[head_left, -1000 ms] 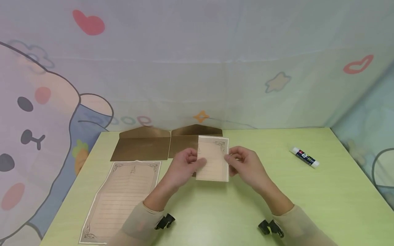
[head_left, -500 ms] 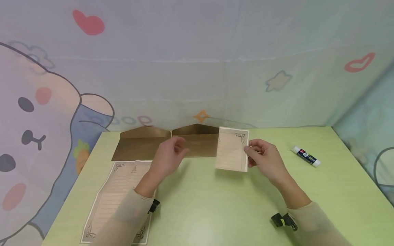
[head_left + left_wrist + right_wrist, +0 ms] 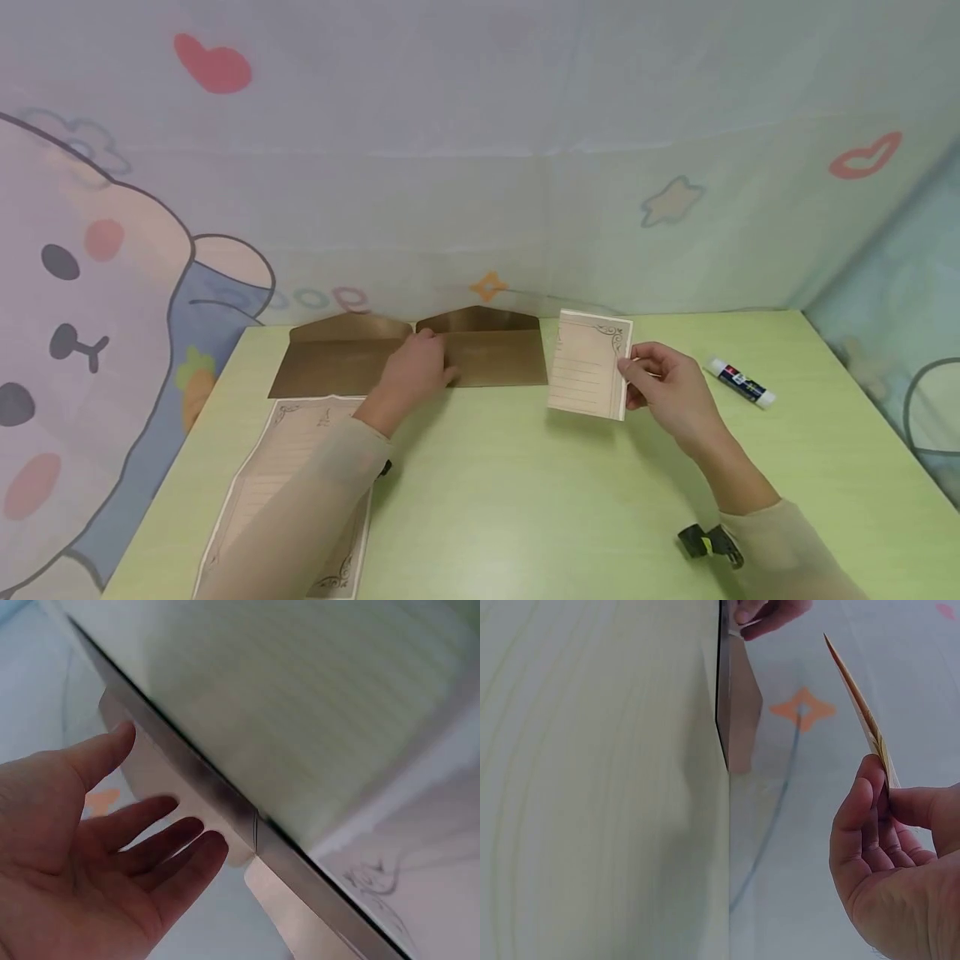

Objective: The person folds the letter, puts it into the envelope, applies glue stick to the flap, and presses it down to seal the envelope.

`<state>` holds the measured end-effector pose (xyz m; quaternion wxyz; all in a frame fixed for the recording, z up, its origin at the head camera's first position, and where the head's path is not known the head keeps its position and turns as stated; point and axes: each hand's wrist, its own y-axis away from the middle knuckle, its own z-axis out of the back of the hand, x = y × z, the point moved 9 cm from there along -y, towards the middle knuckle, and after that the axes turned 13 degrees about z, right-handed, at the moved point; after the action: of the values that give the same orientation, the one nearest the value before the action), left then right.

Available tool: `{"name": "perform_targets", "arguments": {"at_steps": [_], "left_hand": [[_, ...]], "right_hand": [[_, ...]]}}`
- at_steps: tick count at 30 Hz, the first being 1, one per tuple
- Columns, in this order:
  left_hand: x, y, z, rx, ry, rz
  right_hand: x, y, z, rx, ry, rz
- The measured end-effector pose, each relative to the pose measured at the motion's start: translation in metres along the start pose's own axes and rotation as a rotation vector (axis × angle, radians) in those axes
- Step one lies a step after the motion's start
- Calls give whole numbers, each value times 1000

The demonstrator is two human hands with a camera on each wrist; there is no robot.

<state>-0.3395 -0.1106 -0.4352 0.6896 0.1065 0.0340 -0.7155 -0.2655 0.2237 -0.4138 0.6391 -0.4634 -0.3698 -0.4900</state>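
Observation:
A folded sheet of lined letter paper (image 3: 588, 367) with an ornate border hangs above the table, and my right hand (image 3: 671, 392) pinches its right edge between thumb and fingers. The right wrist view shows this folded paper (image 3: 859, 705) edge-on, with several layers. My left hand (image 3: 414, 368) is over the left end of the right brown envelope (image 3: 498, 358), whose flap is raised. In the left wrist view the fingers of my left hand (image 3: 112, 832) are spread and loosely bent beside the envelope; I cannot tell whether they touch it.
A second brown envelope (image 3: 326, 367) lies at the left with its flap up. Nearer the front is an unfolded letter sheet (image 3: 277, 467), partly under my left sleeve. A glue stick (image 3: 741, 383) lies at the right. Behind the table (image 3: 510, 500) hangs a printed curtain (image 3: 420, 200).
My left hand has let go of the folded letter paper and moved left and back to the right envelope. The right hand has carried the paper to the right.

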Motion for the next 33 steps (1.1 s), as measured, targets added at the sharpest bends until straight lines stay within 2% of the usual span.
{"name": "perform_targets", "arguments": {"at_steps": [5,10,16,22,25,30,33], "left_hand": [[-7,-1,-15,59,-43,0],[-14,6,-20,78,-62,-32],[-26,24,-23,73,-62,-150],[-40,52,-23,47,-36,-299],[-44,66,-24,55,-15,-341],[-46,82,-24,63,-2,-368],[-42,85,-22,26,25,-308]], "right_hand": [[-1,-1,3,-8,-2,2],[-1,-2,6,-11,-11,8],[-2,-3,8,-13,-23,13],[-3,-3,6,-11,-25,13],[-3,-3,5,-9,-20,8],[-3,-3,2,-2,-15,2],[-4,-2,1,-1,-12,3]]}}
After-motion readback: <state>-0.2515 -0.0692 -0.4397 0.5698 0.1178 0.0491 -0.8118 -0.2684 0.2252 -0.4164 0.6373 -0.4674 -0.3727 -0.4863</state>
